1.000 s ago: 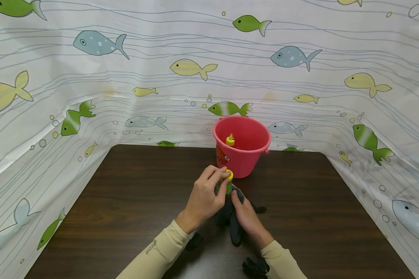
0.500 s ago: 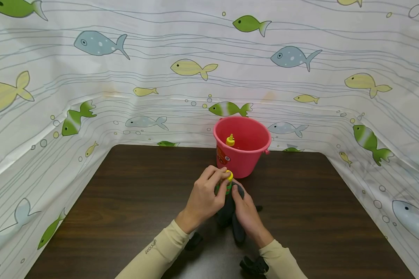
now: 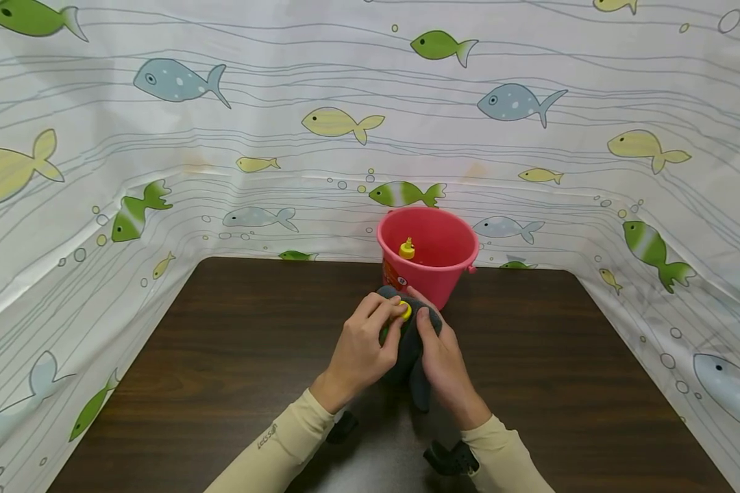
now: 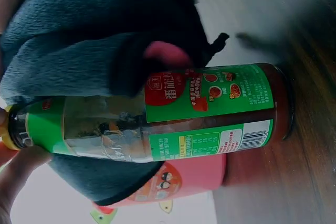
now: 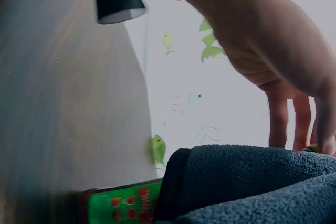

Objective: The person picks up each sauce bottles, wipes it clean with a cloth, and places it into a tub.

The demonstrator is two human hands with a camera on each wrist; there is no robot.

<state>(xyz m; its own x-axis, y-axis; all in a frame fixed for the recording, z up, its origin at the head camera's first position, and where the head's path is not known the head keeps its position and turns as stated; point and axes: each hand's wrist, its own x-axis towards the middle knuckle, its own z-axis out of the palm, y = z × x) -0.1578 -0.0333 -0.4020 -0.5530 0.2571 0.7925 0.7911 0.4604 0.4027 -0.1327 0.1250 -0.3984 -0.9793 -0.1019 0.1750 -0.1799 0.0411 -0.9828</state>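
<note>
A sauce bottle (image 4: 210, 95) with a green label and dark red contents stands upright on the table, close in front of the pink bucket. My left hand (image 3: 359, 348) pinches its yellow cap (image 3: 406, 311) between thumb and fingers. Held in my right hand (image 3: 449, 366) is a dark grey cloth (image 3: 421, 390), bunched against the right and far side of the bottle. In the left wrist view the cloth (image 4: 68, 66) wraps behind the glass and over part of the label. The bottle's lower part is hidden behind my left hand in the head view.
The pink bucket (image 3: 447, 277) stands behind the hands, with a yellow nozzle cap (image 3: 407, 250) showing inside. Under the hands is a dark wooden table (image 3: 253, 342). A fish-print curtain (image 3: 271, 82) rises at the back and both sides.
My right hand has moved up and away with the cloth, which now reaches behind the bottle near its top. The left hand stays on the cap.
</note>
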